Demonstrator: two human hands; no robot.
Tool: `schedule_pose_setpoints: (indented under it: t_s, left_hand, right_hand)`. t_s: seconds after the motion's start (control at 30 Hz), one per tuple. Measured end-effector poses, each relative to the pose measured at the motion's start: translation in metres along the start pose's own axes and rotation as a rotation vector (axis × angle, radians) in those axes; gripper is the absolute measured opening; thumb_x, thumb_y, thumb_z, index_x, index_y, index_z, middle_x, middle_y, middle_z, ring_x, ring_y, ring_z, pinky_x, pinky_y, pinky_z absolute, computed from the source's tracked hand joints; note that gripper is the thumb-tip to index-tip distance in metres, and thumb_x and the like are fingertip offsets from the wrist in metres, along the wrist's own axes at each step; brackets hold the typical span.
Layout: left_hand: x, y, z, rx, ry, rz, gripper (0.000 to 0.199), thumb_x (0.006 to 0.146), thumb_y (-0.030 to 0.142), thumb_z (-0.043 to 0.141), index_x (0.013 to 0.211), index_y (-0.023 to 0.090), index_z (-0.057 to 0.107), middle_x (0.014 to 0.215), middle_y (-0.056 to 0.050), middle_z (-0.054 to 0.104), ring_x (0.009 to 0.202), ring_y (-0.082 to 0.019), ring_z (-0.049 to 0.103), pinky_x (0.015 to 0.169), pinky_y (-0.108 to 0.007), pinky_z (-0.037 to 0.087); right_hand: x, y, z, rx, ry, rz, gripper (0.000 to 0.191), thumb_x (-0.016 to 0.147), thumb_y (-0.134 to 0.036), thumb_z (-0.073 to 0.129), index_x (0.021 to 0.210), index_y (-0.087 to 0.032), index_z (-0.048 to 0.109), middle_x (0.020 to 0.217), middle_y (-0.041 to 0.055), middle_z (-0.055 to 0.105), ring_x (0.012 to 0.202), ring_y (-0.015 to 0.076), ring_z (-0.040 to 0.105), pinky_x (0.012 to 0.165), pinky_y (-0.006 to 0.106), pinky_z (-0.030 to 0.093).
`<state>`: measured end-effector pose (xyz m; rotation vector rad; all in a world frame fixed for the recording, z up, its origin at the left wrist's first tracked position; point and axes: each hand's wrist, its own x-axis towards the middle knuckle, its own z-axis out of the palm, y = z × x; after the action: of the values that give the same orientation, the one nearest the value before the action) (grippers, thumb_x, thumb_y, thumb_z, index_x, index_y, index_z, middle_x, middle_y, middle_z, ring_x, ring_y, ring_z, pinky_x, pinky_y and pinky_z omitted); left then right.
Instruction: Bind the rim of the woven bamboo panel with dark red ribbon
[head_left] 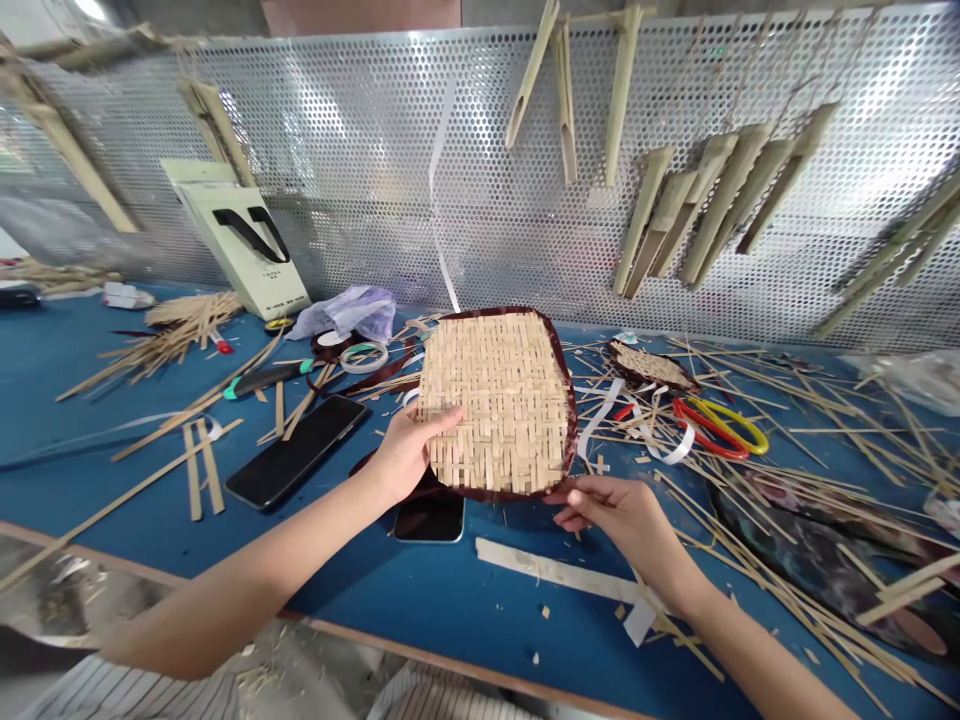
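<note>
A square woven bamboo mat (495,400) with a dark red bound edge is held up above the table in front of me. My left hand (409,455) grips its left edge, with the thumb lying across the weave. My right hand (615,510) pinches the lower edge between its fingers and thumb. A black smartphone (429,512) lies on the table beneath the mat, partly hidden by it and by my left hand.
A second phone (292,450), a roll of tape (364,357), and a green-handled tool (262,380) lie left of the mat. Right of it are a small woven piece (649,365), red-and-yellow scissors (716,428), and many loose bamboo strips (787,560) on the blue table (112,500). A perforated metal panel (375,170) stands behind.
</note>
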<state>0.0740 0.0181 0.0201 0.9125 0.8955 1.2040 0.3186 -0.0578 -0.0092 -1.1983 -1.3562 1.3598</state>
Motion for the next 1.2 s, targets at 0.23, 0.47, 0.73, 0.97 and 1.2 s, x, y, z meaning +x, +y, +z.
schedule_pose_setpoints:
  t_s: [0.23,0.47,0.73,0.97,1.2]
  left_hand:
    - [-0.002,-0.005,0.001,0.020,0.019,-0.012,0.037,0.062,0.022,0.079,0.096,0.017,0.065,0.095,-0.005,0.072,0.087,-0.021,0.068,0.073,-0.029,0.056]
    - [-0.002,-0.006,0.001,0.025,0.000,-0.027,0.038,0.064,0.023,0.079,0.099,0.018,0.064,0.097,-0.005,0.071,0.089,-0.021,0.067,0.073,-0.028,0.056]
    - [-0.001,-0.008,0.000,0.045,0.022,-0.069,0.034,0.062,0.022,0.080,0.092,0.018,0.066,0.089,-0.003,0.072,0.085,-0.019,0.068,0.070,-0.027,0.056]
    - [-0.004,-0.007,0.003,0.060,0.017,-0.102,0.035,0.061,0.021,0.080,0.093,0.019,0.066,0.092,-0.003,0.072,0.083,-0.018,0.068,0.072,-0.026,0.056]
    - [-0.007,-0.005,0.004,0.068,-0.013,-0.126,0.034,0.063,0.022,0.078,0.094,0.018,0.065,0.099,-0.006,0.071,0.086,-0.020,0.068,0.072,-0.028,0.055]
  right_hand:
    - [-0.005,-0.013,0.012,0.054,0.024,0.036,0.032,0.075,-0.043,0.069,0.076,-0.012,0.068,0.078,0.0082,0.068,0.067,0.0145,0.065,0.062,0.019,0.054]
    - [-0.004,-0.014,0.014,0.108,0.019,0.105,0.035,0.073,-0.045,0.072,0.073,-0.010,0.068,0.076,0.0109,0.068,0.064,0.0148,0.064,0.059,0.019,0.053]
    - [-0.003,-0.011,0.009,0.161,0.171,0.046,0.044,0.074,-0.053,0.068,0.085,-0.010,0.070,0.079,0.0085,0.067,0.070,0.0181,0.065,0.065,0.022,0.055]
    - [-0.004,-0.010,0.008,0.085,0.170,0.047,0.039,0.071,-0.050,0.072,0.073,-0.011,0.067,0.072,0.0060,0.064,0.062,0.0159,0.061,0.063,0.022,0.054]
    - [-0.005,-0.013,0.008,0.144,0.156,0.039,0.043,0.076,-0.055,0.065,0.083,-0.013,0.068,0.078,0.0073,0.065,0.074,0.0221,0.062,0.067,0.029,0.053]
